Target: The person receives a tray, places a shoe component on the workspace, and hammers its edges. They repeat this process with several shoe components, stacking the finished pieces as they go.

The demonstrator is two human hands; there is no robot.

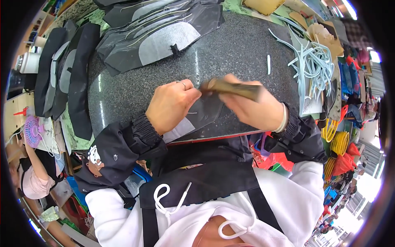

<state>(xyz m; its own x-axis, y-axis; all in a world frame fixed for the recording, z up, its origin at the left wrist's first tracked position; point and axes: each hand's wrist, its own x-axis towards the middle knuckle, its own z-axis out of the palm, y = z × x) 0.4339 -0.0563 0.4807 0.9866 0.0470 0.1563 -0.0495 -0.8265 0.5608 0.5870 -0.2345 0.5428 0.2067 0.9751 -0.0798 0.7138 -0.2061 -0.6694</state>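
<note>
My left hand (173, 103), with a ring on one finger, is closed with its fingertips down at a dark flat material piece (207, 113). That piece lies at the near edge of the stone worktop and carries a light grey patch (180, 131), partly under my left wrist. In my right hand (263, 109) is a brown, wooden-looking bar-shaped tool (236, 88), smeared by motion. Its left end comes close to my left fingertips, and its exact kind cannot be made out. What my left fingers pinch is hidden.
Stacked dark pieces with grey patches (168, 41) lie at the back; more dark pieces (80, 82) hang over the left side. Tangled pale blue strips (314, 68) lie at the right, near one short white strip (268, 64). Another person's arm (36, 160) shows at far left.
</note>
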